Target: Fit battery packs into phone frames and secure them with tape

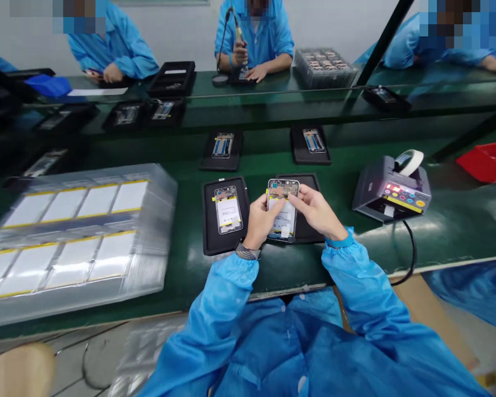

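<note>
An opened phone (281,218) with a white battery inside is held up between my two hands, over a black tray (310,227). My left hand (261,219) grips its left edge, the thumb lying across the front. From the other side my right hand (317,212) holds the right edge, its thumb pressing near the top of the battery. A small pale tab shows at the battery's lower end. Just left of my hands, another opened phone (228,210) with a battery lies in a second black tray (207,220).
At left stands a stack of clear plastic trays (151,264) holding several white batteries. A tape dispenser (391,190) with a cable is at right, near a red bin (485,162). Further black trays (222,161) hold phones. Across the bench a co-worker (254,41) holds a tool.
</note>
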Demonstrator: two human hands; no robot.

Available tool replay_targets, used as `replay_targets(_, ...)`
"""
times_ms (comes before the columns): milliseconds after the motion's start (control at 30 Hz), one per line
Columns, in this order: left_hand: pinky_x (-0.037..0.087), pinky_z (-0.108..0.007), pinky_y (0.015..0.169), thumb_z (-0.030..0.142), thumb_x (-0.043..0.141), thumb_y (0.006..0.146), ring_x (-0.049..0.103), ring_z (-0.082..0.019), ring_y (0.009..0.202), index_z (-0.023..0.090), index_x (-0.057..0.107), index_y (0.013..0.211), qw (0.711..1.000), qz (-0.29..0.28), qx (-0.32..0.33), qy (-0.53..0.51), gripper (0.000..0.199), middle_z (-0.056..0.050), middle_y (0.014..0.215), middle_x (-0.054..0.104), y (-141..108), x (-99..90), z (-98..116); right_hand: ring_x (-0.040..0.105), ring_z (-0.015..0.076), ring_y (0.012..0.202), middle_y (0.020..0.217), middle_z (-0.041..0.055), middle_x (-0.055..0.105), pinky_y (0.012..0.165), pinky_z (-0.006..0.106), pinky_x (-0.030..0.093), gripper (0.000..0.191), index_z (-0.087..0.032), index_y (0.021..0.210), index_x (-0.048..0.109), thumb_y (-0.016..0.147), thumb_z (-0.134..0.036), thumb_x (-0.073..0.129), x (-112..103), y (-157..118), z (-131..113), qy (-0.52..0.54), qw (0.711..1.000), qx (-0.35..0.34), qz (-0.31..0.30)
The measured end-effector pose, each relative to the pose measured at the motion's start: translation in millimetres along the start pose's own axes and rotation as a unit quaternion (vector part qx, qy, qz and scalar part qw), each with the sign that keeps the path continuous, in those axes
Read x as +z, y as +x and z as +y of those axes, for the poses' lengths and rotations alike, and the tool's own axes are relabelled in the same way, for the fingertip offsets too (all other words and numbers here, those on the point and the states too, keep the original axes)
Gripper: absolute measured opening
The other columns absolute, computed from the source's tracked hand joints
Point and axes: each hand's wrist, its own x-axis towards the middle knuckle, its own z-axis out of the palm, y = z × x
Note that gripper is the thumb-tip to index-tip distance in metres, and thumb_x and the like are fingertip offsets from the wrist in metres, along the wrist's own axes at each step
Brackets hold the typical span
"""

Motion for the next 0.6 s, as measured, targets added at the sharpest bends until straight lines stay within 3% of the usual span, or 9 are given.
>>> replay_targets(367, 0.053, -0.025, 0.072, 0.045, 0.080, 0.080, 0.068, -0.017, 0.081, 0.016, 0.075, 0.098, 0.998, 0.052, 0.001, 0.027, 0.034, -0.004, 0.094, 0.076, 1, 2.6, -7, 0.072, 0.0247, 0.087, 0.097, 0.0069, 0.075, 0.076, 0.036, 0.059, 0.049, -0.022, 0.103, 0.062, 0.077, -0.059, 0.080, 3, 1, 13, -0.001, 0.998, 0.020, 0.052)
replay_targets(600, 0.050, -0.024, 0.065, 0.044, 0.082, 0.078, 0.065, -0.015, 0.073, 0.015, 0.075, 0.090, 0.994, 0.083, 0.001, 0.066, 0.032, -0.003, 0.084, 0.074, -2, 5.8, -8, 0.070, 0.0226, 0.079, 0.092, 0.0069, 0.074, 0.072, 0.035, 0.058, 0.047, -0.021, 0.100, 0.063, 0.077, -0.059, 0.078, 7, -1, 18, -0.012, 0.997, 0.019, 0.078)
